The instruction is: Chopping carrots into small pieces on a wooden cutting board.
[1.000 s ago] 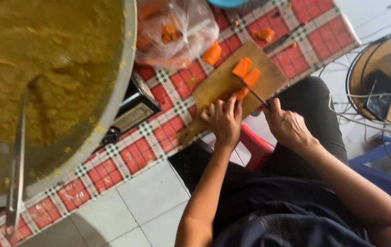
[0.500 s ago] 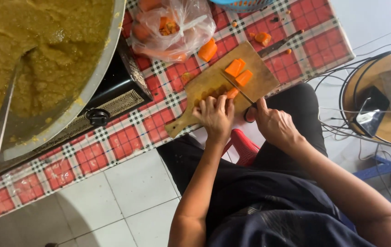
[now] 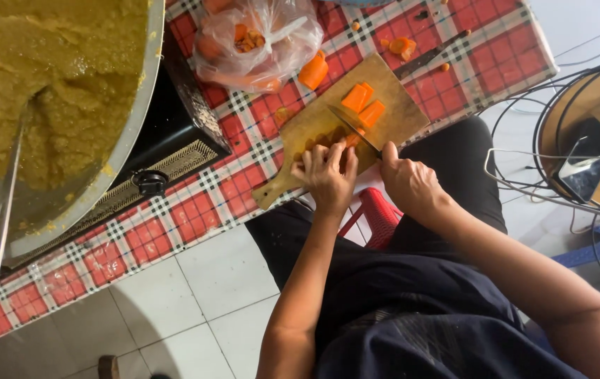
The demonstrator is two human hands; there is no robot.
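The right hand (image 3: 411, 184) is curled tight around the handle of a steel-bladed kitchen knife (image 3: 353, 128). The left hand (image 3: 328, 174), fingers bent, pins an orange carrot piece (image 3: 333, 137) on the pale wooden paddle-shaped cutting board (image 3: 300, 126), beside cut carrot chunks (image 3: 363, 105), on the red-checked counter (image 3: 173, 217).

left hand (image 3: 328, 175): fingers curled, pressing down | right hand (image 3: 406, 184): fisted grip

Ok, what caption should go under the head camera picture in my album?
Left hand steadies carrot on wooden board; right hand slices with a knife.
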